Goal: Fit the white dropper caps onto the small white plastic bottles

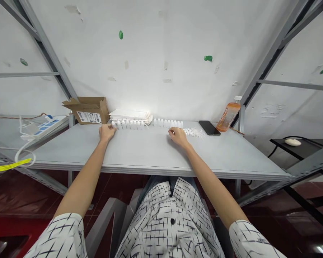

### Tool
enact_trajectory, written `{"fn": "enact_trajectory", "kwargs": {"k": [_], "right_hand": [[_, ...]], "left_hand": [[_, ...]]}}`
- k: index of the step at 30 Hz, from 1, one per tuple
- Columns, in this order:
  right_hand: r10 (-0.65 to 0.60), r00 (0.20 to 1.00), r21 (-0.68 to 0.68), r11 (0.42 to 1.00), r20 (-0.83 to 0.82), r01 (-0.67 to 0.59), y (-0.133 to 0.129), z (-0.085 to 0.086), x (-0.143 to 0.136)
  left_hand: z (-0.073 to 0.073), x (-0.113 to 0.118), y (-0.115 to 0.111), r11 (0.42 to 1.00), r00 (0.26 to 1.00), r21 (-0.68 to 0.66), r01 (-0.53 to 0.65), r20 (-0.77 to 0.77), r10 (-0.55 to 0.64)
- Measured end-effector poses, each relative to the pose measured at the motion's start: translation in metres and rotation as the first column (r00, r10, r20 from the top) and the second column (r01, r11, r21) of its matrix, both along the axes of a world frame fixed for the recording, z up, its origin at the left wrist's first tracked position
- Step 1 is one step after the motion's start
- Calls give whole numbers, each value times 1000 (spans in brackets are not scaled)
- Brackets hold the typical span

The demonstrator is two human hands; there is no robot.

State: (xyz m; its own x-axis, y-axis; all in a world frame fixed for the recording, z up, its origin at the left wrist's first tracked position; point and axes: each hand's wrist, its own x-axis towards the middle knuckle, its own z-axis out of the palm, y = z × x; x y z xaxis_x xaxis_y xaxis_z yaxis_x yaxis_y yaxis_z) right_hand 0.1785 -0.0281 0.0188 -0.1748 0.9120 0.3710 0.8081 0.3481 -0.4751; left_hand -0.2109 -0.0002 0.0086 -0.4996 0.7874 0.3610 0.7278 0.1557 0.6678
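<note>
A row of small white dropper-style bottles (127,125) stands upright on the grey table. My left hand (107,132) is at the row's left end, its curled fingers against the endmost small white bottle (113,124). A second row of similar bottles (167,123) stands farther right, toward the wall. In front of that row's right end, my right hand (178,136) is held in a pinch just over the table. Whatever sits between its fingertips is too small to make out. Beside it lies a loose pile of tiny white and clear pieces (194,132).
Behind the left row lies a stack of white paper-like sheets (130,114), with an open cardboard box (90,111) to its left. A black phone (209,128) and an orange drink bottle (228,114) are at the right. A power strip (51,127) sits far left.
</note>
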Motion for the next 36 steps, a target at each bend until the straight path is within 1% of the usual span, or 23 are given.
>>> {"fn": "enact_trajectory", "kwargs": {"k": [2,5,8,11,13,15,16,18,20,23,24,26,29,32,34,36], "right_hand": [[3,1000,-5,1000,-2,-3,0,0,0],[8,1000,-8,1000,-1,-8,-1,1,0],[1,1000,-10,1000,17,-1,-2,1,-1],[-16,999,-12,1000,37,16,-2,1,-2],[-45,998,-11,999,48,46,-1,0,-2],[-92,994,-1,996,52,92,1,0,-1],[-120,992,12,993,50,120,3,0,-1],[-182,982,52,982,41,180,8,0,0],[-233,972,86,970,38,229,13,1,1],[-273,959,88,960,74,266,22,5,0],[-277,956,85,959,91,270,25,6,-1],[-274,954,84,960,124,265,30,7,-3],[-263,954,85,964,148,252,37,6,-6],[-263,956,56,965,133,257,42,3,-7],[-263,959,36,965,108,260,45,1,-6],[-263,961,28,965,82,262,45,0,-4]], "left_hand": [[0,1,0,1000,1000,2,8,12,-8],[0,1,1,1000,997,10,21,78,-22],[3,1,-2,1000,991,16,-4,132,2],[9,4,-10,996,995,59,-69,71,65],[16,10,-18,980,993,160,-120,-6,122],[22,22,-28,933,978,316,-171,-60,200],[24,31,-32,908,973,389,-156,-97,209],[26,54,-38,869,968,490,-62,-181,171],[24,81,-39,857,955,504,110,-291,49],[17,124,-35,810,880,449,376,-448,-160],[14,137,-32,792,847,423,440,-489,-209],[10,160,-26,765,778,362,532,-567,-272],[5,184,-15,740,687,274,614,-648,-329],[0,195,-8,732,624,197,653,-687,-372],[-2,196,-6,732,612,178,657,-694,-380],[-5,192,-5,736,627,188,650,-681,-379]]}}
